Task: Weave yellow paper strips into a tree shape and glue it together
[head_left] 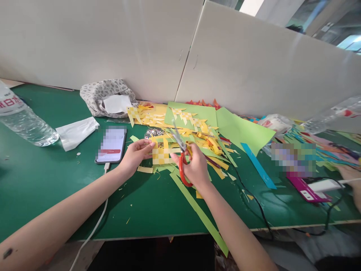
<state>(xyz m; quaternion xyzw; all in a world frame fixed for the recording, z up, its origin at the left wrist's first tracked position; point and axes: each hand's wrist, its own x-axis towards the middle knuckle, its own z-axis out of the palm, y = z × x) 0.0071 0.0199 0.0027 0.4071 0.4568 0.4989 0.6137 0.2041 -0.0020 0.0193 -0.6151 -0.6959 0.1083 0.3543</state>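
Note:
My left hand (135, 156) pinches the left edge of a small yellow-and-white woven paper piece (160, 155), which has loose strips sticking up from it. Scissors (184, 174) with red-orange handles are held in my right hand (197, 166), their blades slightly apart and pointing up and away, just right of the woven piece. My right fingertips are close to the piece's right edge; I cannot tell if they touch it. Beyond both hands lie yellow paper strips (222, 164) and finished-looking woven paper shapes (184, 116) on a green sheet (210, 113).
A phone (112, 145) on a white cable and a water bottle (31, 120) are at left, near a patterned cloth pouch (108, 94). A yellow glue gun (213, 145) trails a black cord. A long green strip (201, 214) overhangs the front edge. Another person's hand (349, 177) shows at far right.

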